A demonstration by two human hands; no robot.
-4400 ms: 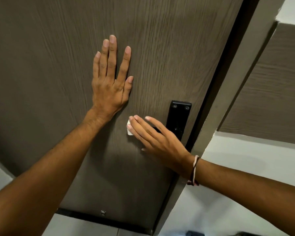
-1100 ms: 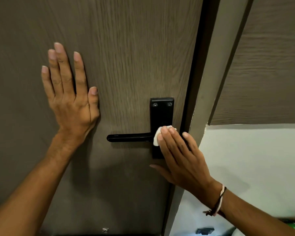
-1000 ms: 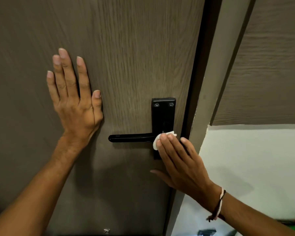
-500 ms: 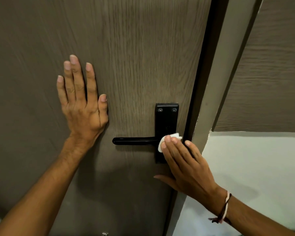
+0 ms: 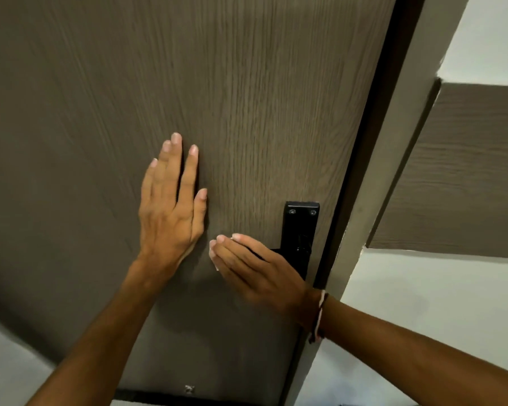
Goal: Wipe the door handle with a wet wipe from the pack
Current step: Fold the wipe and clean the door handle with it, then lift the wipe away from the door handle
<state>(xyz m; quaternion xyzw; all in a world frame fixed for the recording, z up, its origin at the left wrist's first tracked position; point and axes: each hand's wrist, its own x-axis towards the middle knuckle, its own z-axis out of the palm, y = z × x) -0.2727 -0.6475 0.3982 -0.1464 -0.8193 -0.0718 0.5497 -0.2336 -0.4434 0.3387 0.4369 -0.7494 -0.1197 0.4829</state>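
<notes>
The black door handle's back plate (image 5: 301, 227) is screwed to the brown wood-grain door (image 5: 247, 98) near its right edge. My right hand (image 5: 252, 268) lies flat over the lever and hides nearly all of it; only a short black stub shows by the plate. The white wet wipe (image 5: 216, 267) is pressed under my right fingers, showing only as a thin white sliver at their lower edge. To the left, my left hand (image 5: 170, 209) rests flat on the door with fingers spread and holds nothing. The wipe pack is out of view.
The grey door frame (image 5: 393, 171) runs down the right of the door, with a dark gap between them. Beyond it are a white wall (image 5: 437, 288) and a brown panel (image 5: 467, 171). A cord bracelet sits on my right wrist.
My right hand has slid left with the wipe, from the plate end along the lever, which it now covers. My left hand stays flat on the door. The view has tilted.
</notes>
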